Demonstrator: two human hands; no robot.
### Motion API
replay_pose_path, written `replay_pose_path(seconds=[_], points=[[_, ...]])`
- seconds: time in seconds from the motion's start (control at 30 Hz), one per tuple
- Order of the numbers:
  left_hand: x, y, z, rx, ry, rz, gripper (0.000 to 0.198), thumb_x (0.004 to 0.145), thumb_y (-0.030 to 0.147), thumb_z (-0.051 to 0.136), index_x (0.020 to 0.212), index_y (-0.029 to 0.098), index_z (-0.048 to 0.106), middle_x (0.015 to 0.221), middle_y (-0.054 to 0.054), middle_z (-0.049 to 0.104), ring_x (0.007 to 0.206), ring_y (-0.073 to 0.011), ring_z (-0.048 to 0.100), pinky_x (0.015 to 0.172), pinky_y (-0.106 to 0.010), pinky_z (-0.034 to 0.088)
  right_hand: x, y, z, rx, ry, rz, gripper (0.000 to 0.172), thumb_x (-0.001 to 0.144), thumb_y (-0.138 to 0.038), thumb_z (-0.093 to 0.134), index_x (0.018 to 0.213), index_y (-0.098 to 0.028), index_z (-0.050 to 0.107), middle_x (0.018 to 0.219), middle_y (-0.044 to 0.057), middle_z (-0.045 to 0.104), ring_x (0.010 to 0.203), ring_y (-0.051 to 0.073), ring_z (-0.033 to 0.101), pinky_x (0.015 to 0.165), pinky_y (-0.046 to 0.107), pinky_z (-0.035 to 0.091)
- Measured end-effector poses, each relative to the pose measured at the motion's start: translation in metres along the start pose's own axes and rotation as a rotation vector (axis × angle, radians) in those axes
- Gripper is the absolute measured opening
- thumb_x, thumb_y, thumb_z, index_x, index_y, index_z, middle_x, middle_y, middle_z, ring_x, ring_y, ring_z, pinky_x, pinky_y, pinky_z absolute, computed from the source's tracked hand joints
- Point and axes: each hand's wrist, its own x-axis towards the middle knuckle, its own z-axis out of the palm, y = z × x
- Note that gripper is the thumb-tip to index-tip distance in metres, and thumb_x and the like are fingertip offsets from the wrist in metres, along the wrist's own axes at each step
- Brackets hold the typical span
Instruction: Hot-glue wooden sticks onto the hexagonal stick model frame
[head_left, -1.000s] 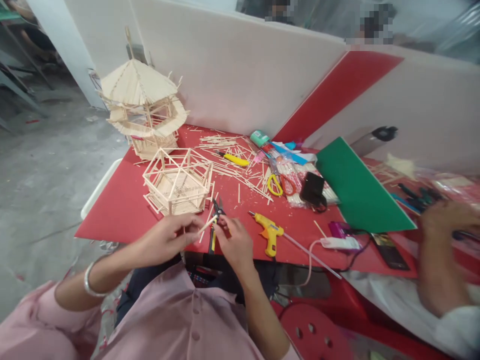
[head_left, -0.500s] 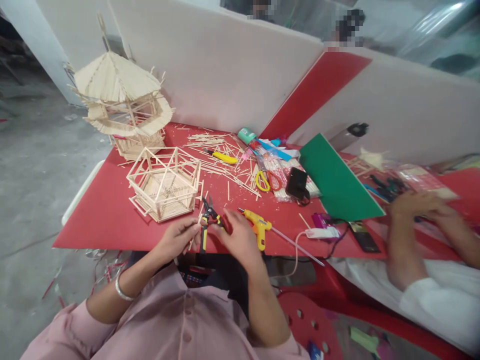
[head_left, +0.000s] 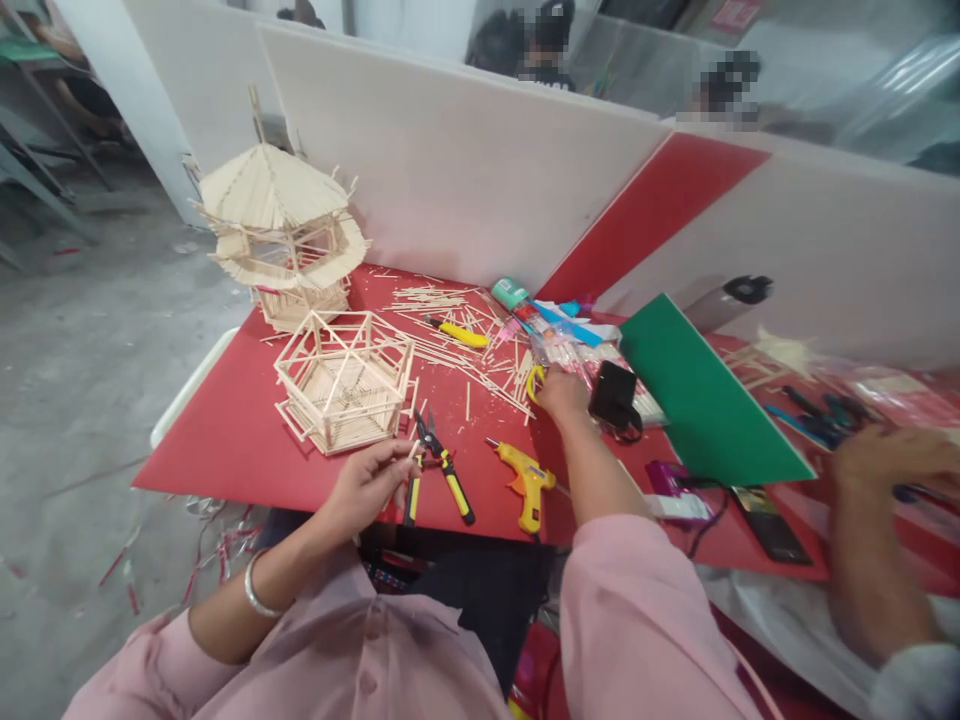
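Note:
My left hand (head_left: 366, 487) is closed in a pinch on a thin wooden stick (head_left: 414, 450) near the table's front edge. Beside its fingertips lie the pruning shears (head_left: 448, 470) with yellow and black handles, their jaws apart. My right hand (head_left: 564, 392) reaches across the table and closes on the scissors (head_left: 535, 383); one yellow handle loop shows, and the hand covers the other. A six-sided stick frame (head_left: 345, 385) stands just beyond my left hand. The yellow glue gun (head_left: 529, 482) lies between my arms.
A roofed stick pavilion (head_left: 281, 230) stands at the back left. Loose sticks (head_left: 457, 320) and a yellow utility knife (head_left: 463, 333) lie mid-table. Right are a black adapter (head_left: 613, 392), a green board (head_left: 701, 395), a phone (head_left: 772, 525) and another person's arm (head_left: 874, 530).
My right hand has let go of the shears, which now lie on the table, and has moved forward and right to the scissors. My left hand keeps the stick. The view has shifted.

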Motion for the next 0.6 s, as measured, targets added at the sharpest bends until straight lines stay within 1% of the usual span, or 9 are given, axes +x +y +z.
replay_pose_path(seconds=[0.13, 0.2, 0.23, 0.3, 0.33, 0.4, 0.43, 0.5, 0.6], points=[[0.001, -0.002, -0.001, 0.006, 0.038, 0.039, 0.037, 0.083, 0.049, 0.067, 0.105, 0.02, 0.066, 0.072, 0.0, 0.064, 0.05, -0.0111, 0.055, 0.052, -0.025, 0.046, 0.01, 0.012, -0.024, 0.027, -0.031, 0.038, 0.061, 0.087, -0.034, 0.064, 0.138, -0.006, 0.047, 0.123, 0.028, 0.062, 0.113, 0.034, 0.063, 0.093, 0.043, 0.048], [0.003, -0.004, -0.001, 0.023, 0.058, 0.074, 0.035, 0.083, 0.048, 0.067, 0.104, 0.02, 0.067, 0.072, -0.001, 0.065, 0.053, -0.0121, 0.057, 0.055, -0.026, 0.048, -0.002, 0.02, -0.034, 0.089, 0.049, 0.011, 0.065, 0.089, -0.04, 0.061, 0.143, -0.008, 0.041, 0.122, 0.024, 0.063, 0.111, 0.032, 0.063, 0.094, 0.043, 0.047], [0.003, -0.005, -0.001, 0.033, 0.071, 0.097, 0.034, 0.083, 0.048, 0.067, 0.102, 0.019, 0.068, 0.073, -0.001, 0.065, 0.055, -0.0124, 0.058, 0.056, -0.026, 0.049, -0.015, 0.022, -0.036, 0.175, 0.136, -0.032, 0.066, 0.087, -0.041, 0.063, 0.142, -0.011, 0.04, 0.118, 0.022, 0.064, 0.106, 0.031, 0.064, 0.092, 0.042, 0.048], [0.005, -0.008, -0.001, 0.041, 0.1, 0.146, 0.034, 0.084, 0.048, 0.066, 0.101, 0.018, 0.068, 0.074, -0.002, 0.065, 0.056, -0.0123, 0.059, 0.055, -0.025, 0.05, -0.055, 0.023, -0.033, 0.477, 0.292, -0.153, 0.073, 0.08, -0.047, 0.069, 0.14, -0.016, 0.041, 0.105, 0.013, 0.066, 0.091, 0.026, 0.065, 0.083, 0.04, 0.051], [0.005, -0.009, -0.001, 0.037, 0.106, 0.166, 0.035, 0.085, 0.048, 0.065, 0.101, 0.017, 0.068, 0.074, -0.002, 0.065, 0.056, -0.012, 0.059, 0.053, -0.024, 0.049, -0.081, 0.02, -0.028, 0.634, 0.3, -0.2, 0.075, 0.077, -0.05, 0.071, 0.138, -0.018, 0.041, 0.096, 0.008, 0.066, 0.082, 0.023, 0.064, 0.076, 0.038, 0.053], [0.006, -0.01, -0.001, 0.039, 0.111, 0.199, 0.035, 0.088, 0.048, 0.063, 0.1, 0.015, 0.068, 0.072, -0.001, 0.063, 0.054, -0.0107, 0.058, 0.049, -0.021, 0.047, -0.138, 0.011, -0.012, 0.87, 0.198, -0.357, 0.068, 0.075, -0.053, 0.07, 0.131, -0.024, 0.044, 0.087, 0.001, 0.062, 0.074, 0.02, 0.062, 0.066, 0.034, 0.054], [0.006, -0.01, -0.001, 0.05, 0.114, 0.214, 0.033, 0.09, 0.046, 0.061, 0.099, 0.015, 0.068, 0.07, 0.0, 0.061, 0.052, -0.01, 0.056, 0.047, -0.02, 0.046, -0.167, 0.004, -0.003, 0.907, 0.135, -0.418, 0.064, 0.075, -0.051, 0.07, 0.129, -0.027, 0.045, 0.091, 0.001, 0.062, 0.077, 0.019, 0.062, 0.067, 0.033, 0.055], [0.005, -0.009, -0.002, 0.092, 0.143, 0.263, 0.029, 0.092, 0.043, 0.06, 0.098, 0.015, 0.069, 0.063, 0.002, 0.058, 0.049, -0.0084, 0.053, 0.047, -0.019, 0.044, -0.217, -0.011, 0.013, 0.883, 0.056, -0.522, 0.062, 0.073, -0.046, 0.073, 0.128, -0.028, 0.049, 0.102, 0.004, 0.063, 0.086, 0.02, 0.063, 0.077, 0.036, 0.056], [0.001, -0.006, -0.007, 0.192, 0.193, 0.375, 0.022, 0.093, 0.035, 0.059, 0.096, 0.016, 0.07, 0.061, 0.003, 0.058, 0.049, -0.0077, 0.051, 0.049, -0.018, 0.043, -0.263, -0.032, 0.029, 0.863, -0.066, -0.602, 0.063, 0.078, -0.036, 0.069, 0.135, -0.024, 0.046, 0.121, 0.009, 0.062, 0.104, 0.024, 0.064, 0.093, 0.04, 0.054]])
